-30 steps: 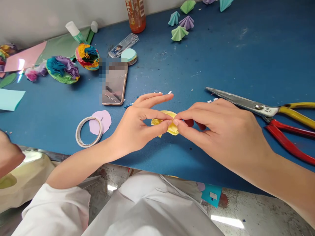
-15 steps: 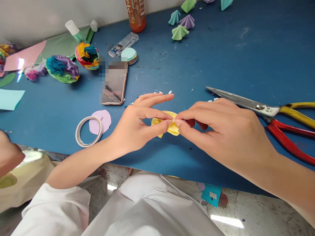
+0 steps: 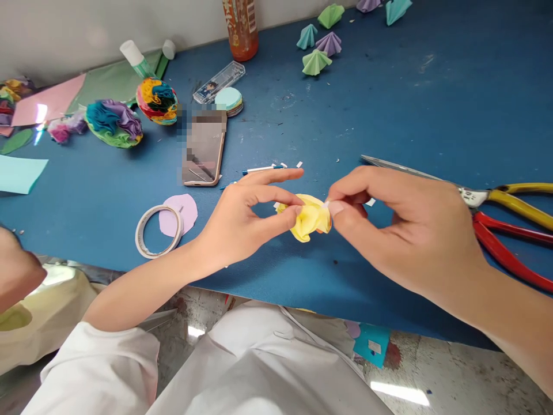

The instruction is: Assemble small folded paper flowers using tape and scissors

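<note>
A small folded yellow paper piece (image 3: 309, 220) hangs just above the blue table (image 3: 389, 98) near its front edge. My left hand (image 3: 242, 222) pinches its left side between thumb and forefinger, the other fingers stretched out. My right hand (image 3: 401, 222) pinches the right side, where a tiny white strip shows at the fingertips.
Large scissors (image 3: 479, 199) with yellow and red handles lie right behind my right hand. A tape roll (image 3: 156, 231) on a lilac paper disc, a phone (image 3: 203, 153), multicoloured paper flowers (image 3: 113, 121), a glue stick (image 3: 136, 57), a bottle (image 3: 241, 26) and folded paper fans (image 3: 316, 60) lie further off.
My right hand has drawn slightly to the right and lifted, and the yellow paper has opened out fuller between the two hands. The left hand has held its place.
</note>
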{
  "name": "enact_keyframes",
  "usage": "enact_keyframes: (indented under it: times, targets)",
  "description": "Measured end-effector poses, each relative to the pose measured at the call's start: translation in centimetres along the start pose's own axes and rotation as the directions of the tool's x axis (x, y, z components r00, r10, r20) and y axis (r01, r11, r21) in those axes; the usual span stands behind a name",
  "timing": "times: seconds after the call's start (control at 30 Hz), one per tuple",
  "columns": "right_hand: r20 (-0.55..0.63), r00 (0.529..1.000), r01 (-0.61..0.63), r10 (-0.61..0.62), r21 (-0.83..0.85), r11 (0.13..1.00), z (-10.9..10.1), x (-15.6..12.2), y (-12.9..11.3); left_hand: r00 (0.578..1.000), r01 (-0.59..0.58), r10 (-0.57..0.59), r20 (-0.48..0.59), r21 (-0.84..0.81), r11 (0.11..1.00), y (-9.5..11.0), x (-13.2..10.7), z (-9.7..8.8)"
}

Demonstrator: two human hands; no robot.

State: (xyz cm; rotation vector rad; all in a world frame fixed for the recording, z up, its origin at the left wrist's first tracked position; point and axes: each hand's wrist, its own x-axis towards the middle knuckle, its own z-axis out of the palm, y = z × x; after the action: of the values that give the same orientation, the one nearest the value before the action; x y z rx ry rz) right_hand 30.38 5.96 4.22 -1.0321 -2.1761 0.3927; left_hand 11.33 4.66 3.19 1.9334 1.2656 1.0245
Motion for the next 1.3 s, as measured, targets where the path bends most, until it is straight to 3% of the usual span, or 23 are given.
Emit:
enact_keyframes:
  times: [0.27, 0.47, 0.73, 0.97, 1.17, 1.3]
  targets:
    - [-0.062, 0.997, 0.015, -0.035, -0.301, 0.954, -0.5, 0.6, 1.9, 0.975, -0.210, 0.218, -0.037, 0.157, 0.965, -0.6, -0.2, 0.3]
    - [0.077, 0.977, 0.203, -0.196, -0.089, 0.975, -0.5, 0.6, 1.4, 0.963, -0.269, 0.269, 0.032, 0.228, 0.936, -1.0, -0.1, 0.1]
    - [0.138, 0.984, 0.129, -0.109, -0.139, 0.982, 0.4, 0.0, 1.1, 0.949, -0.313, 0.311, 0.050, 0.252, 0.916, -1.2, -0.3, 0.4]
    - [0.197, 0.976, 0.111, -0.090, -0.098, 0.989, 0.8, 0.0, 1.6, 0.955, -0.295, 0.288, 0.063, 0.252, 0.922, -1.3, -0.3, 0.6]
    - [0.225, 0.973, 0.066, -0.047, -0.076, 0.995, 0.7, 0.1, 1.6, 0.985, -0.147, 0.131, 0.117, 0.141, 0.979, -0.8, -0.3, 0.3]
    - [0.225, 0.971, 0.100, -0.086, -0.056, 0.993, 1.0, -0.1, 2.0, 0.986, -0.084, 0.068, 0.153, 0.099, 0.992, -0.6, -0.4, 0.1]
